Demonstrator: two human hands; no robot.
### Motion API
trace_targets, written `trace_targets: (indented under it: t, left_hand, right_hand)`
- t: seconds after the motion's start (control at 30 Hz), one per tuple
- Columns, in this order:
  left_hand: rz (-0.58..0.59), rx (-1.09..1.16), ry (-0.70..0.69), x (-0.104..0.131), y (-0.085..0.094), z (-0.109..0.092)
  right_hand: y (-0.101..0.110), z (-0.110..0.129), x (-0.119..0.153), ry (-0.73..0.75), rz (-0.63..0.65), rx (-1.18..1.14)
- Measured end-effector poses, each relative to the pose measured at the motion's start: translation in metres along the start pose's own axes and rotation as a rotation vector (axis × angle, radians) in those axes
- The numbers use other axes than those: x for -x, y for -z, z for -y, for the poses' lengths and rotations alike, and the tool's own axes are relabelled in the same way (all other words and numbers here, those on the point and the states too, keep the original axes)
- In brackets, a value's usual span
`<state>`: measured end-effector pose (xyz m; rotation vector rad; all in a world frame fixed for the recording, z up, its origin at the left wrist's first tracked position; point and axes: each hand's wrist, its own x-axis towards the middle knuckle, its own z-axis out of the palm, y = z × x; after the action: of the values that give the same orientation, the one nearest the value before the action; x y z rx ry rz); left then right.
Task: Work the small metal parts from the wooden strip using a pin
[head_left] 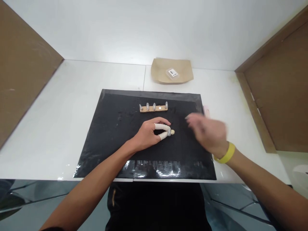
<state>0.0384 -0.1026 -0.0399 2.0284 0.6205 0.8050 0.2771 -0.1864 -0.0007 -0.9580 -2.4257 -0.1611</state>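
My left hand (149,133), with white finger cots on thumb and forefinger, rests over the black mat (108,128). Pinched between those two fingertips is a small shiny grey piece that looks like a false nail (169,132). A pale yellowish lump (172,132) sits against its right side. Beyond the hand lies a cardboard strip (157,108) bearing several similar grey nails (154,106) standing upright, and a white round spot between two of them. Over the mat's right side hovers my right hand (208,131), a yellow band on its wrist; motion smears its fingers.
Behind the mat stands a brown paper tray (158,72) with a small clear labelled box (172,73) in it. A pinkish item (206,111) lies by the mat's right edge, partly hidden. Brown boards (276,83) flank the white table (72,96).
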Motion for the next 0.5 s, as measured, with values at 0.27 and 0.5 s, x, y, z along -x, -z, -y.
trace_targets:
  t: [0.27, 0.5]
  left_hand:
    - [-0.017, -0.003, -0.002, 0.000, 0.000, -0.001]
    - [-0.010, -0.004, 0.008, -0.001, 0.000, -0.001]
  right_hand:
    - [0.009, -0.001, -0.013, 0.084, 0.023, -0.064]
    - [0.002, 0.008, -0.005, 0.121, 0.060, -0.129]
